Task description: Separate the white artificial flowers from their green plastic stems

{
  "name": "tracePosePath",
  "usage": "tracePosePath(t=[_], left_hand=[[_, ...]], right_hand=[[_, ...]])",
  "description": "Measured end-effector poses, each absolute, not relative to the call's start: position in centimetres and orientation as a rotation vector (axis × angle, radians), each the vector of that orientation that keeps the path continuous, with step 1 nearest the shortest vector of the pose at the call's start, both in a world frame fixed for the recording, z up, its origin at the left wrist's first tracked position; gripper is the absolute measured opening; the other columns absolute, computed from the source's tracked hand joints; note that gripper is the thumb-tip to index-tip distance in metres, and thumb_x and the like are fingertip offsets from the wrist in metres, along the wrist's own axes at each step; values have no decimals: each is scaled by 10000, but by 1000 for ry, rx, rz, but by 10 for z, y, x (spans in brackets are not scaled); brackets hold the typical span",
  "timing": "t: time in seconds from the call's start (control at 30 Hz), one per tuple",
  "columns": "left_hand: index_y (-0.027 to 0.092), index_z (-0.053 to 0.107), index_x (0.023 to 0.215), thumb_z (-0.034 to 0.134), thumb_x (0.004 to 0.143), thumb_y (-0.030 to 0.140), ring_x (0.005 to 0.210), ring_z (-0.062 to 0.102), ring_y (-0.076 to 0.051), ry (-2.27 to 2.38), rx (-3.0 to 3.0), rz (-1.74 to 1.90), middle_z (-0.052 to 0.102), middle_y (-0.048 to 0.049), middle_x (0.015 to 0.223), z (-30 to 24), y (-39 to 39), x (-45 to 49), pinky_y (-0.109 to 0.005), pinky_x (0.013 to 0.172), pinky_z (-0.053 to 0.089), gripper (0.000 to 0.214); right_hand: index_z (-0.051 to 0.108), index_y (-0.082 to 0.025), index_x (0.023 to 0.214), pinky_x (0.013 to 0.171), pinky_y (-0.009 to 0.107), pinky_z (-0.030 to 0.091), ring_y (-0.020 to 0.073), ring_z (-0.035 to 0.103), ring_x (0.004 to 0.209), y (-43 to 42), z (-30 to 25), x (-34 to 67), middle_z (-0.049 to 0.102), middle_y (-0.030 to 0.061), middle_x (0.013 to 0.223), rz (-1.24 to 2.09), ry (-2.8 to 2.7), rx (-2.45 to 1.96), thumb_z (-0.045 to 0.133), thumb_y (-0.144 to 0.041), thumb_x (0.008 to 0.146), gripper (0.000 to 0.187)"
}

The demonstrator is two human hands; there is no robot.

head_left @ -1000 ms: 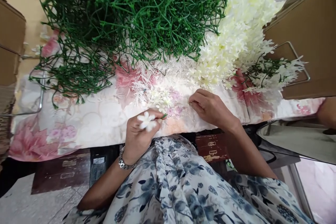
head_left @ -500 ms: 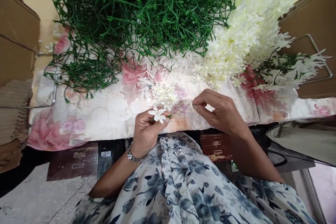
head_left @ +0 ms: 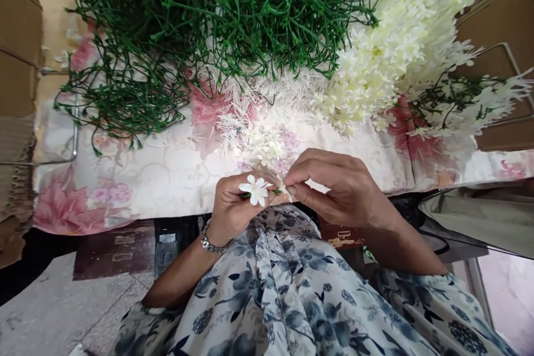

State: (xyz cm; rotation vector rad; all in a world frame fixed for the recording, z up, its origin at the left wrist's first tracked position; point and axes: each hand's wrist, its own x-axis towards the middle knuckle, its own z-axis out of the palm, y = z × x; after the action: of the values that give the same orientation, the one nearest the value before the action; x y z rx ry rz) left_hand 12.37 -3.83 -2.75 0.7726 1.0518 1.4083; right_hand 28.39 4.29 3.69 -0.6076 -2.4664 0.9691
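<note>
The white flower (head_left: 256, 191) sits just in front of the left hand's thumb and forefinger, at the near edge of the patterned tablecloth (head_left: 167, 181). It looks like thin fabric or plastic, so it should be very light, with soft petals that would crease or bend if squeezed; the better hold is low, on the green stem (head_left: 277, 192), which seems springy and narrow enough to roll between fingertips. The left hand (head_left: 237, 200) is mostly closed, its fingers curled around that stem (how much of it lies inside the fist cannot be told). The right hand (head_left: 337, 186) meets it, thumb and forefinger pinched together on a second blossom (head_left: 283, 187), the palm arched and its other fingers loosely bent. The two hands are nearly touching at the fingertips. Just beyond them lie loose blossoms (head_left: 269, 147), with the tangled green stems (head_left: 250, 16) farther back and the cream flower heap (head_left: 375, 72) toward the right.
</note>
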Motion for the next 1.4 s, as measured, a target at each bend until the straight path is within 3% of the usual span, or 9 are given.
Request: tracePosePath(t=[0.33,0.63,0.97,1.4], left_hand=[[161,653,675,693,677,199,564,471,-91,1034,813,1398,577,13,607,-32,-37,124,-215,546,385,55],[155,604,657,609,676,73,529,412,-66,993,870,1369,513,40,577,-32,-31,125,-203,517,334,84],[155,564,633,536,677,71,514,399,-66,1054,922,1342,491,43,565,-36,-29,124,-208,504,321,100],[154,605,679,629,710,190,562,449,-82,1100,950,1375,540,17,615,-41,-32,125,-201,548,378,54]], right_hand=[[569,-150,864,645,231,446,123,555,745,41,31,283,601,45,772,813,-2590,-609,479,-133,851,92],[529,-145,858,628,197,420,88,529,706,41,15,282,575,24,767,909,-2480,-639,498,-88,819,76],[530,-138,832,589,188,403,78,510,642,41,9,276,557,6,712,873,-2480,-677,504,-81,795,73],[565,-138,851,644,204,422,97,536,707,44,25,279,574,32,762,865,-2546,-661,475,-110,834,96]])
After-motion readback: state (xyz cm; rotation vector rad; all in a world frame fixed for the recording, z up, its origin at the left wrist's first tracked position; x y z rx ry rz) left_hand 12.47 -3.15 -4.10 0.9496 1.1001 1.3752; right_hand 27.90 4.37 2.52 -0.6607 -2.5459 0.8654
